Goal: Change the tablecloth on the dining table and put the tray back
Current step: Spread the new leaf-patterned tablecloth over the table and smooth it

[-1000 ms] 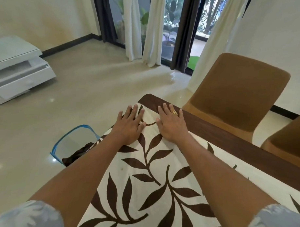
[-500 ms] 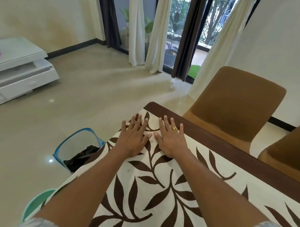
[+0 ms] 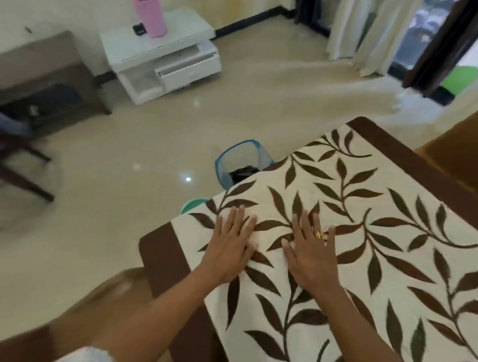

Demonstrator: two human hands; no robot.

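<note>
Both hands lie flat and open on the tablecloth (image 3: pixel 347 238), gripping nothing: the left hand (image 3: pixel 230 248) with fingers together near the cloth's end, the right hand (image 3: pixel 311 260), wearing a gold ring, just beside it with fingers spread. The cream cloth with brown leaf sprays covers most of the dark wooden table (image 3: pixel 162 256), leaving a bare strip of wood at the near end and along the far edge. It looks thin, soft and light, likely to wrinkle or slide on the polished wood, so flat palms suit smoothing it, while shifting it would be best done by pinching its hem or corners. On the floor beyond the table's end stands a blue mesh basket (image 3: pixel 242 160) holding something dark. No tray is in view.
</note>
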